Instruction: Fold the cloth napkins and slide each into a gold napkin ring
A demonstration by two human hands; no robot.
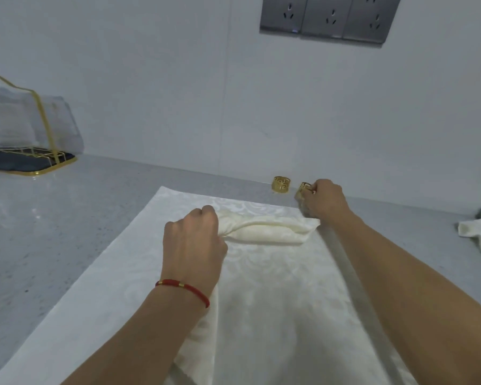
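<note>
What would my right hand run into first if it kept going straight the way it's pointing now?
Probably the wall. The right hand, pinching a gold ring, points up and away toward the counter's back edge. The other gold ring sits slightly to its left, likely just off that line.

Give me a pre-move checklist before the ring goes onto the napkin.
1. Left hand grips one end of the rolled napkin: ok.
2. Right hand holds a gold ring: ok.
3. Napkin's free end points toward that ring: ok.
4. Ring opening lined up with the free end: cannot tell.
5. Spare ring stands apart near the wall: ok.
6. Roll tight enough to pass through: cannot tell.
</note>
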